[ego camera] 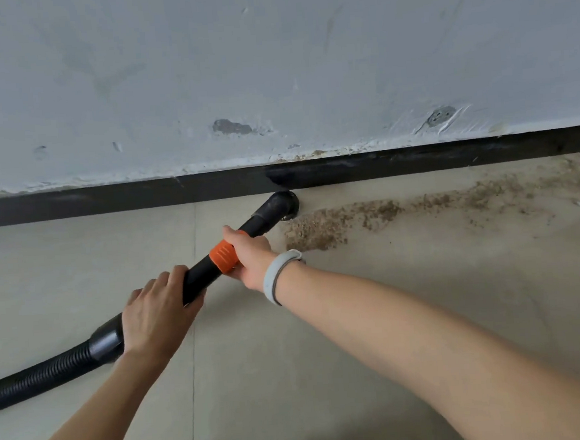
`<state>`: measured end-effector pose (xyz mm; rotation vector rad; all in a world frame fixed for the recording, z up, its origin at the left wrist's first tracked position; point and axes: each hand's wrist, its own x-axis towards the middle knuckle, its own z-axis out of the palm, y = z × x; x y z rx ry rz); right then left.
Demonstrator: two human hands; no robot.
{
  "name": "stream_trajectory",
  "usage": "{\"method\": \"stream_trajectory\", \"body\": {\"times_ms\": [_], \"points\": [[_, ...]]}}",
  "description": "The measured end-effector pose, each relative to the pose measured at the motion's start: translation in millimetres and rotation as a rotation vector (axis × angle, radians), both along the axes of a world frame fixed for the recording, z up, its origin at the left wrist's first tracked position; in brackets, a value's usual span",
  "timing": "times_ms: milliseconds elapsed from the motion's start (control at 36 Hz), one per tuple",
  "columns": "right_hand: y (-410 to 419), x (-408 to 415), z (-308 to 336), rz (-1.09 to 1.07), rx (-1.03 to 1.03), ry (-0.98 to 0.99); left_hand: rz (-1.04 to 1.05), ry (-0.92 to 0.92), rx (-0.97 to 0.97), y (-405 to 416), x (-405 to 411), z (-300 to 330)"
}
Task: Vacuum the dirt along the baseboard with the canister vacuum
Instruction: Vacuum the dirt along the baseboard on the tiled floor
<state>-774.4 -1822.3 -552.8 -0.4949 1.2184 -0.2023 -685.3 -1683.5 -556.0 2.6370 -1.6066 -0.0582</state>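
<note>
Floor [79, 269] of pale tile runs bare from 9 o'clock toward the middle, with one grout line coming down from the baseboard [108, 200] to 6 o'clock. The black baseboard crosses the whole view, rising slightly toward 3 o'clock, under a scuffed grey wall [271, 66] with chipped patches near its foot.

From 8 o'clock a ribbed black hose [35, 378] lies on the floor and joins a rigid black wand [196, 278] that slants up toward 1 o'clock. The left hand [154, 311] wraps the wand's lower end just above the hose cuff, fingers curled over the top, forearm coming in from 7 o'clock. The right hand [250, 257] grips the wand higher up at its orange collar [223, 257], thumb laid along the tube toward the nozzle; a pale wristband [278, 275] circles the wrist, and the forearm stretches in from 4 o'clock.

The round nozzle [284, 204] sits at the centre, touching or almost touching the foot of the baseboard. Just right of it begins the dirt [333, 225], a brown sandy heap that thins into a scattered trail toward 3 o'clock, near the baseboard. Below that trail the floor lies open toward 5 o'clock.
</note>
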Motion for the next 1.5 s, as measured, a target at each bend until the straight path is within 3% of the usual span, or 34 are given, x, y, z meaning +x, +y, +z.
{"method": "stream_trajectory", "body": {"times_ms": [83, 278, 611, 889, 1194, 1500], "points": [[14, 15, 1, 0.067, -0.010, 0.010, 0.188, 0.064, 0.018, 7, 3, 1], [20, 30, 9, 0.106, -0.003, -0.021, 0.321, 0.203, 0.060, 12, 17, 4], [37, 8, 4, 0.060, 0.060, -0.032, 0.207, 0.316, 0.197, 26, 23, 19], [81, -17, -8, 0.106, 0.073, 0.094, 0.092, 0.255, 0.213, 71, -3, 0], [40, 0, 11, 0.099, 0.019, 0.072, 0.255, 0.339, 0.144, 34, -6, 2], [30, -22, 11, 0.090, 0.004, 0.084, 0.233, 0.431, 0.165, 20, -26, 2]]}}
